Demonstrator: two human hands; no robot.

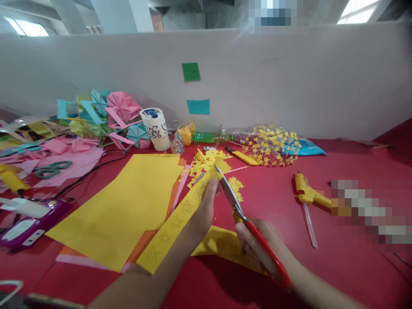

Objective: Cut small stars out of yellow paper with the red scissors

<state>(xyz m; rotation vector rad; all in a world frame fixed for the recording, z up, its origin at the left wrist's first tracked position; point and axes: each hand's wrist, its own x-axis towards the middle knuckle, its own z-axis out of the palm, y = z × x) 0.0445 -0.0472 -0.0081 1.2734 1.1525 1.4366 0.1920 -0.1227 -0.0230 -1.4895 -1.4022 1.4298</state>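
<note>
My left hand [206, 208] pinches a long strip of yellow paper [177, 221] near its far end; a row of stars is drawn on it in pencil. In my right hand [257, 240] are scissors [265, 246] with red handles, their blades meeting the strip's far end. Another yellow paper piece [217, 241] lies on the table beneath my hands. Beyond the strip is a heap of cut yellow stars and scraps [206, 159], with a smaller pile of stars [236, 188] right of the blades.
Large yellow sheets [128, 201] lie left over orange and pink paper. A yellow glue gun [305, 191] rests right. At the back are a white cup [156, 131], a yellow cutter [244, 157] and a star-covered clear piece [272, 146]. A purple power strip [35, 223] sits left.
</note>
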